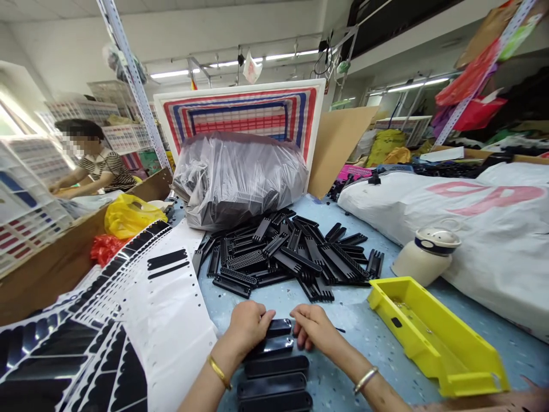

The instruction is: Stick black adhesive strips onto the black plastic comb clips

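Note:
Several glossy black strips [274, 384] lie in a column on the blue table, between my forearms. My left hand [251, 325] is closed at the upper left of this column, its fingers curled over the left ends of the top strips. At their right ends, my right hand [311, 325] has its thumb and index finger pinched together; anything between them is too small to make out. Beyond both hands spreads a loose pile of black plastic pieces [295, 254]. To the left, white sheets [171, 309] carry black stick-on strips.
At the right stand a yellow bin [437, 337], a cream container [426, 256] and a large white sack [493, 229]. A plastic-wrapped bundle [240, 177] sits behind the pile. Yellow and red bags [135, 216] lie left. A person [100, 163] sits at the far left.

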Demonstrator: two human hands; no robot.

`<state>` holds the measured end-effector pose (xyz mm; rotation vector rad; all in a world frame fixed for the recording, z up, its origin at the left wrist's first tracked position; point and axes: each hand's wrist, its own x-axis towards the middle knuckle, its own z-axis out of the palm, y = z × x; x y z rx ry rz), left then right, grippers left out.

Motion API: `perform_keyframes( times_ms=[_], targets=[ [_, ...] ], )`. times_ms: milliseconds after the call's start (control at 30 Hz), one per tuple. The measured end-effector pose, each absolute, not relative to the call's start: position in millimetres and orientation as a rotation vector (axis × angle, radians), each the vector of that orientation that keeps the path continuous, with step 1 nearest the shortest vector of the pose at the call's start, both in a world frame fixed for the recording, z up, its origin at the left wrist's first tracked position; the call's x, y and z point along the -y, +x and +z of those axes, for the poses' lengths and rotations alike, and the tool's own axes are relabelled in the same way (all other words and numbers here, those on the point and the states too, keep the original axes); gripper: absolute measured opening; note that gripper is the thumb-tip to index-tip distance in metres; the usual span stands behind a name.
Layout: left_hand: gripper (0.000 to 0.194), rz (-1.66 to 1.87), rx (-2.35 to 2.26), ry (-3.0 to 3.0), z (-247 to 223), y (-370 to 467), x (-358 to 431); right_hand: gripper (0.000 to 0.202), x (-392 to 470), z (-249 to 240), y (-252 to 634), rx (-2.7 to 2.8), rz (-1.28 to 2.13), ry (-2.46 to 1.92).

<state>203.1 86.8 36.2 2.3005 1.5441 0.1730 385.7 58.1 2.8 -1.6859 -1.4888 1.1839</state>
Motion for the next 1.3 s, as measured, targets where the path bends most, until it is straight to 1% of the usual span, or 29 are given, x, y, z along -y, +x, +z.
perform_keyframes(
  times_ms=[167,300,433,633,767,833,867,967,1033,1133,1233,1300],
  targets=[
    [0.048,0.116,-1.543,2.350,33.8,214.0,-87.4,0.034,-58.2,-0.5,381.2,1.570,0.981,-1.697],
    [0.045,0.122,-1.614,2.340,30.5,200.6,-86.7,0.038,-59.3,-1.1,380.7,1.662,0.824,-1.693],
    [0.039,0.142,-1.693,2.316,27.4,178.2,-80.3,0.034,-62.4,0.2,381.6,1.749,0.730,-1.686],
    [0.039,0.179,-1.671,2.286,26.0,164.7,-66.8,0.034,-62.4,3.7,382.7,1.876,0.632,-1.653],
    [0.043,0.286,-1.641,2.273,27.8,151.7,-45.3,0.028,-56.8,17.2,391.9,1.926,0.608,-1.631],
    [0.044,0.482,-1.618,2.218,23.1,141.4,-27.3,0.026,-52.9,27.3,392.4,1.911,0.578,-1.614],
    [0.044,0.665,-1.591,2.136,18.6,136.4,-17.0,0.027,-51.2,32.2,390.2,1.901,0.566,-1.594],
    [0.050,1.127,-1.469,1.812,0.8,127.4,14.9,0.032,-49.7,43.0,376.6,1.883,0.598,-1.485],
    [0.055,1.283,-1.441,1.595,-9.6,129.0,31.6,0.038,-51.9,44.4,368.4,1.850,0.680,-1.421],
    [0.055,1.346,-1.468,1.301,-17.2,141.9,41.4,0.059,-54.0,36.3,365.6,1.689,0.818,-1.409],
    [0.054,1.381,-1.457,1.193,-19.7,161.1,34.4,0.082,-47.1,20.0,365.6,1.484,0.902,-1.439],
    [0.055,1.391,-1.458,1.196,-21.8,173.3,26.2,0.087,-39.2,8.9,359.6,1.393,0.915,-1.451]
  ],
)
